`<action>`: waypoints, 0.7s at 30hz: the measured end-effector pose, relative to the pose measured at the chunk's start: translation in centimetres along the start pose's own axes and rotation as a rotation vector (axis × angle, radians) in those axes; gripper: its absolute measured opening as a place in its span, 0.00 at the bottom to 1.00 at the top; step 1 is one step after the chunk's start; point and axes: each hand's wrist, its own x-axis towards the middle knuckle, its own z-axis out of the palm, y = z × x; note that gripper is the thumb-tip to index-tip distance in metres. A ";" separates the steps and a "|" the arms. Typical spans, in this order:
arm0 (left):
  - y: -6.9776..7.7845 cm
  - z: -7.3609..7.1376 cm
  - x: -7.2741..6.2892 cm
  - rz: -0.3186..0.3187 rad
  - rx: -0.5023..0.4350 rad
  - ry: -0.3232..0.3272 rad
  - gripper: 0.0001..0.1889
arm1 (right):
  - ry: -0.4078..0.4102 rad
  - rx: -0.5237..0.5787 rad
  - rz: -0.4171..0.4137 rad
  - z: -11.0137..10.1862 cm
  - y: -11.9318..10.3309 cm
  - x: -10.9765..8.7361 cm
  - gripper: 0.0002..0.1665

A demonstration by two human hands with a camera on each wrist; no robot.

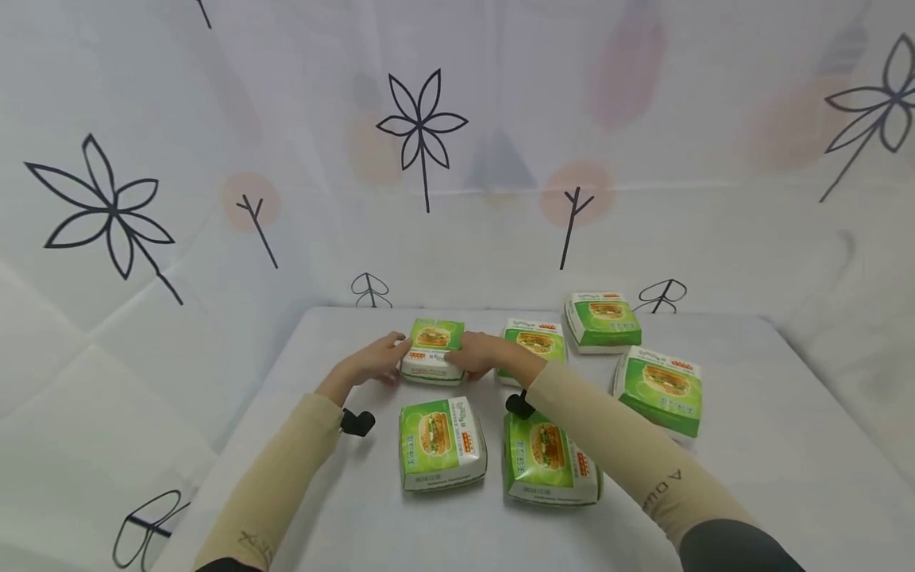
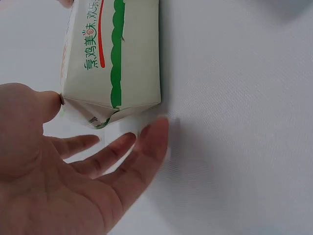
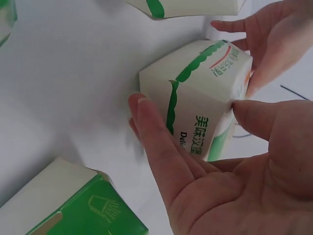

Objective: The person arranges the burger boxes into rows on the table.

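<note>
A green and white hamburger box (image 1: pixel 433 338) is between both hands near the back of the table. My left hand (image 1: pixel 372 359) is at its left side; in the left wrist view the thumb (image 2: pixel 48 105) touches a top corner, while the other fingers (image 2: pixel 142 166) are extended and spread beside the lower part. At the right side, my right hand (image 1: pixel 480 353) holds the box, its thumb (image 3: pixel 254 117) at the top edge and its fingers (image 3: pixel 159 142) along the side wall. The box's lid seems closed, with a burger picture on top.
Several similar hamburger boxes stand on the white-covered table (image 1: pixel 343 516): one box (image 1: pixel 443 445) in front, another box (image 1: pixel 550 461) partly under the right forearm, one (image 1: pixel 536 342) just right of the right hand, and two boxes (image 1: pixel 604 322) (image 1: pixel 659 389) farther right. A patterned curtain (image 1: pixel 493 238) hangs behind.
</note>
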 end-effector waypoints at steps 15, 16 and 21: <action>0.6 -0.5 0.1 0.066 -0.069 0.020 0.29 | 0.055 0.012 -0.023 -1.1 -1.0 -0.1 0.20; 0.7 -0.6 0.2 0.067 -0.067 0.025 0.29 | 0.058 0.028 -0.023 -1.2 -1.0 0.0 0.20; 1.2 -1.0 0.5 0.089 -0.073 0.041 0.29 | 0.059 0.128 -0.010 -1.7 -0.8 0.6 0.20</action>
